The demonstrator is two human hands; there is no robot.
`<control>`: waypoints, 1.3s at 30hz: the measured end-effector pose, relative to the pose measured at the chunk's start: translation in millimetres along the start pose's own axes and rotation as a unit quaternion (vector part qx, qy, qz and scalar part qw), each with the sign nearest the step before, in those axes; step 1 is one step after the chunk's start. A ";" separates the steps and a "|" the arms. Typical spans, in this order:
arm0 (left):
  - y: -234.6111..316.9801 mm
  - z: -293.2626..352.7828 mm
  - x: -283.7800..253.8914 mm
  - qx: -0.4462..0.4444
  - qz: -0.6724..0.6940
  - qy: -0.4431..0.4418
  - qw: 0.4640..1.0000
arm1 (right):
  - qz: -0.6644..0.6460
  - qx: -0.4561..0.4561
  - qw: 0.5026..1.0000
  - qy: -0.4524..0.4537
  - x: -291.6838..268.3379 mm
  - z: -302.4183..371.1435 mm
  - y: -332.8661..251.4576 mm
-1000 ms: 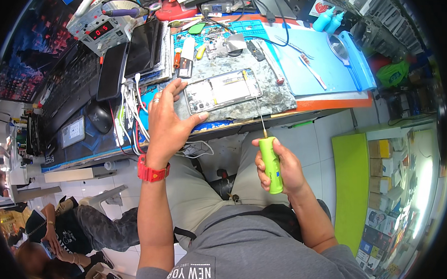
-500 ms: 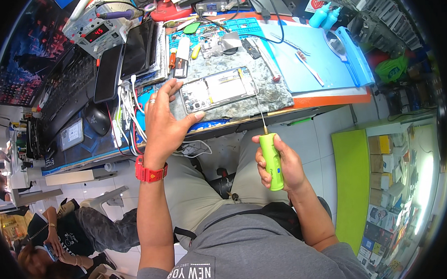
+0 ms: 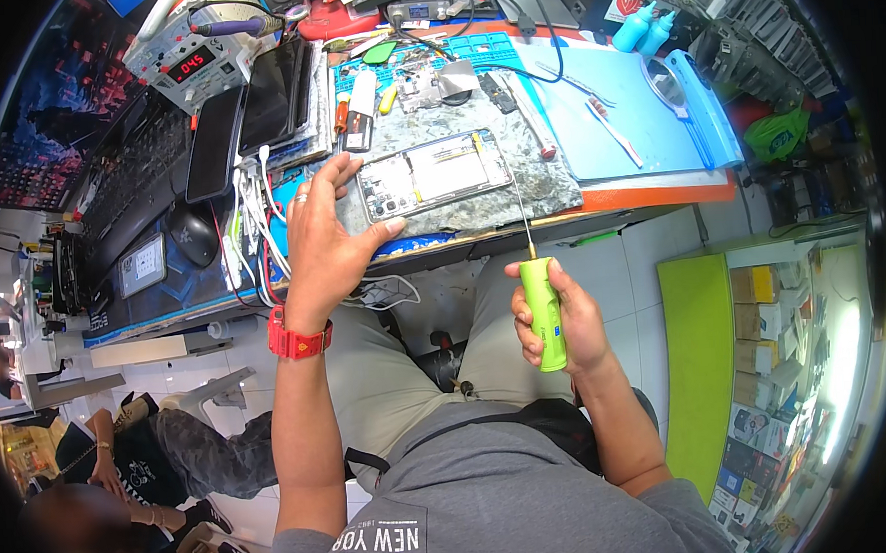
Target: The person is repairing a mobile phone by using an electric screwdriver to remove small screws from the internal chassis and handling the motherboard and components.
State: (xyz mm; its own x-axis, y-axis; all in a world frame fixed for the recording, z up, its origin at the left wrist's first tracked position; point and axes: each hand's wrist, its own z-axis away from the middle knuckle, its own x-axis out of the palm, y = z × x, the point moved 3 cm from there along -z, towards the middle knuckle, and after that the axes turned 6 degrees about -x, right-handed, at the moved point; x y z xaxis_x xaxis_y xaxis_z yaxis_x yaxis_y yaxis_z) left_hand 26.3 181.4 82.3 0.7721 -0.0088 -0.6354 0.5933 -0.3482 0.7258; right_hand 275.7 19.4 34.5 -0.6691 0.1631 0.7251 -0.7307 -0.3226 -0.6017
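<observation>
An opened smartphone [image 3: 450, 173] with its inside showing lies on the grey stone-patterned work mat [image 3: 548, 188]. My left hand [image 3: 330, 232] grips its left end, the thumb at the near edge and the fingers by the far corner. In my right hand [image 3: 576, 322] is a lime-green electric screwdriver [image 3: 541, 312], fingers wrapped round the handle. Its long thin shaft points away from me, the tip at or beside the phone's right edge. Whether the tip touches a screw is too small to see.
Beyond the phone lie a red-handled tool [image 3: 342, 113], a yellow tool [image 3: 388, 99] and small parts. A toothbrush [image 3: 615, 136] and tweezers rest on the blue sheet [image 3: 583, 92]. White cables [image 3: 253, 221] and a mouse [image 3: 194, 233] are at left. Someone sits at lower left.
The screwdriver and my right hand have shifted slightly right and away from me. My left hand and the phone are practically where they were. The seated person's hands have moved.
</observation>
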 end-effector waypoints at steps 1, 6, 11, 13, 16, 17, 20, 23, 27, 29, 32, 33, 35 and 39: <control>0.4 0.0 -0.1 0.000 -0.001 -0.001 1.000 | 0.012 0.001 1.000 0.002 -0.5 0.3 -0.1; -1.7 0.6 0.4 0.002 0.002 -0.002 1.000 | 0.087 -0.025 0.995 0.052 1.5 6.7 -3.0; -2.4 -0.9 1.6 0.005 -0.002 -0.002 1.000 | 0.127 -0.005 0.991 0.035 13.9 10.3 -9.1; -4.5 0.2 0.9 -0.003 0.007 -0.002 1.000 | 0.134 0.009 0.990 0.034 16.8 8.6 -6.8; -3.3 -0.9 1.5 -0.001 0.009 -0.006 1.000 | 0.126 0.012 0.991 0.034 16.1 7.0 -2.6; -3.7 -1.1 1.4 -0.001 0.010 -0.005 1.000 | 0.123 0.010 0.992 0.036 15.1 7.0 -1.5; -3.7 -0.8 1.8 0.000 0.008 -0.003 1.000 | 0.108 0.004 0.994 0.027 10.4 5.9 -1.2; -1.0 -0.3 -0.2 -0.003 -0.001 -0.011 1.000 | 0.098 -0.001 0.995 0.021 8.0 4.5 -4.3; 0.7 -0.3 -0.6 -0.006 -0.002 -0.028 1.000 | 0.092 0.015 0.996 0.011 8.4 6.1 -4.4; 1.2 -0.4 -0.4 -0.007 -0.002 -0.029 1.000 | 0.093 0.009 0.995 0.027 12.9 6.3 -2.6; 1.9 -0.2 -1.3 -0.009 0.002 -0.029 1.000 | 0.088 0.000 0.996 0.019 8.9 5.5 -4.1; 1.2 -0.3 -1.1 -0.009 0.007 -0.029 1.000 | 0.084 -0.004 0.996 0.011 7.4 4.8 -5.2; 1.0 -0.3 -0.9 -0.008 0.010 -0.028 1.000 | 0.074 0.006 0.997 0.012 11.1 4.3 -5.8; -0.3 0.1 -1.3 -0.006 0.009 -0.028 1.000 | 0.057 0.008 0.998 0.012 12.2 3.9 -5.5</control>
State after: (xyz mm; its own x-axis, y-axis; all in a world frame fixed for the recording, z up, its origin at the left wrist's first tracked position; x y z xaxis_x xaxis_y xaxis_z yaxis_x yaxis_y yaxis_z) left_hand 25.2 181.5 82.9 0.7691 -0.0681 -0.6355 0.5822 -0.3355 0.7406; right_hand 272.1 19.5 48.0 -0.7509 0.1462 0.6440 -0.6475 -0.3551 -0.6743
